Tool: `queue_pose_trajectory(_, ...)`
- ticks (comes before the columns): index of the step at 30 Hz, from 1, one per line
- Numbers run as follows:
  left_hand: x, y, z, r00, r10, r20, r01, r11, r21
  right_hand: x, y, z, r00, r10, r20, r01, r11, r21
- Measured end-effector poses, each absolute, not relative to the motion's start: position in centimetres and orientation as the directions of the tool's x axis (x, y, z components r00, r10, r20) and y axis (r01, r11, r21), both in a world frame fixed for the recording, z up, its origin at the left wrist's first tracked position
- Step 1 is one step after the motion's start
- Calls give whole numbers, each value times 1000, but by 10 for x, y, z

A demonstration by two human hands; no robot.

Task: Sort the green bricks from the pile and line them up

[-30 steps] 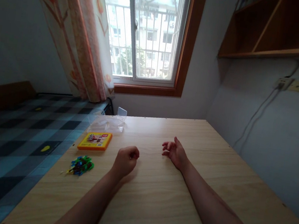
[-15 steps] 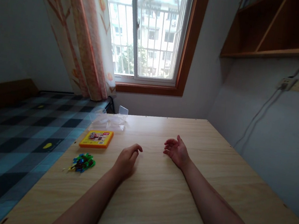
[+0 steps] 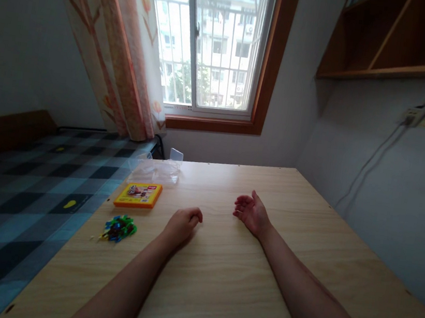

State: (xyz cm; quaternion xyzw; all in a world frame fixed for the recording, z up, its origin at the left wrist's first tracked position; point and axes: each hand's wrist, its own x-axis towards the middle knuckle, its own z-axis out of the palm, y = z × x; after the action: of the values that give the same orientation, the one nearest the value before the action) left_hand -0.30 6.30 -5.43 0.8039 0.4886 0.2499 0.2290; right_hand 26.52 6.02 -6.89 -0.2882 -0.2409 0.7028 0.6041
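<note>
My left hand rests on the light wooden table, back of the hand up, its fingers loosely bent toward the right. Nothing shows in it. To its right, my right hand lies with the palm turned up and leftward, fingers slightly curved and apart, holding nothing. Left of my left hand is a small heap of green, blue and dark plastic pieces, with a few yellow bits at its edge. Behind the heap lies a flat yellow-orange box with a printed picture. Neither hand touches these things.
Clear plastic packaging sits at the table's far left corner. A bed with a checked cover adjoins the left edge. Beyond the table are a window and a curtain. A wooden shelf hangs at the upper right.
My left hand's fingers have curled in a little more. My right hand keeps nearly the same pose. The view has shifted very slightly; the pieces and box stay put.
</note>
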Motion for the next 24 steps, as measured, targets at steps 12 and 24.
queue_pose_trajectory(12,-5,63,-51,422,893,159,662,-423,619,267,62,-72,-89,986,-144,-712,-164,-683)
queue_pose_trajectory(24,-1,57,-51,411,889,201,618,-433,656,271,65,-79,-128,990,-63,-676,-133,-724)
